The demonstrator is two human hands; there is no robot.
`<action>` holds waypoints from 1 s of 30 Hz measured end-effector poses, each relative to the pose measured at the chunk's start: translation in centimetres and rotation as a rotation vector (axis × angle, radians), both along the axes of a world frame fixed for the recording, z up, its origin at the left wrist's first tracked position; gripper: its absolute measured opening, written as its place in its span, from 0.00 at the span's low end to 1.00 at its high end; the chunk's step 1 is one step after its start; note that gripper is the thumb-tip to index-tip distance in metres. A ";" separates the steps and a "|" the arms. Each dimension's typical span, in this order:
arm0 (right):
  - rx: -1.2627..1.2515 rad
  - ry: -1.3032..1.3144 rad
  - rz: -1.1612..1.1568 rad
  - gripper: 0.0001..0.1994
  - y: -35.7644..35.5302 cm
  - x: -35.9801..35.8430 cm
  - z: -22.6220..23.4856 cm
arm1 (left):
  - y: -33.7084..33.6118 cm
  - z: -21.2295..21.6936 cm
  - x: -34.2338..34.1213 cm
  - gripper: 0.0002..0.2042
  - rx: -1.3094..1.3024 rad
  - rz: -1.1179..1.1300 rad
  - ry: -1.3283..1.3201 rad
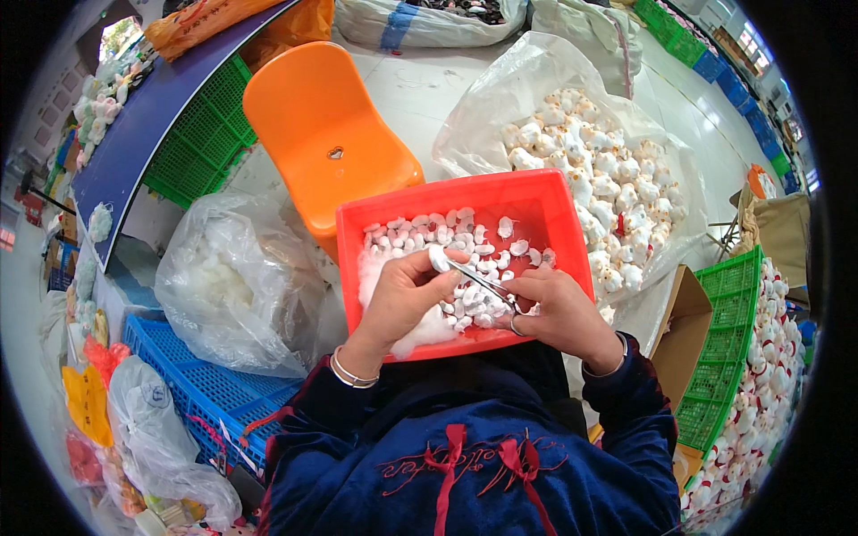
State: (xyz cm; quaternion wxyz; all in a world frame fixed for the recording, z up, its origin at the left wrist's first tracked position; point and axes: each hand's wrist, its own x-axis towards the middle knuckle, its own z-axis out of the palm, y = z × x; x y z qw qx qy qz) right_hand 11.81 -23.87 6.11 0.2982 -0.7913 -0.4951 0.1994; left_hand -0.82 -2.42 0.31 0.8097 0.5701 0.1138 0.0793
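Note:
A red plastic tray rests on my lap, holding several small white stuffed pieces and a wad of white stuffing. My left hand pinches one small white piece over the tray. My right hand grips a thin metal tool, like tweezers or small scissors, whose tip meets that piece.
An orange plastic chair stands beyond the tray. A clear bag of white stuffing lies at left over a blue crate. A big bag of small white toys sits at right, green crates beside it. A blue table is far left.

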 end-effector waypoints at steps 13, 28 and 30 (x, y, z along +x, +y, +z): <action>0.028 -0.293 -0.105 0.15 0.0 -0.9 -0.3 | -0.5 0.0 0.0 0.12 0.297 0.218 0.064; -0.063 -0.172 -0.112 0.22 -0.2 -1.7 -1.8 | 0.0 -1.0 -0.2 0.08 0.046 0.168 0.033; -0.033 -0.223 -0.128 0.25 -0.4 -1.4 -1.3 | 0.2 -1.2 -0.2 0.08 0.006 0.190 0.008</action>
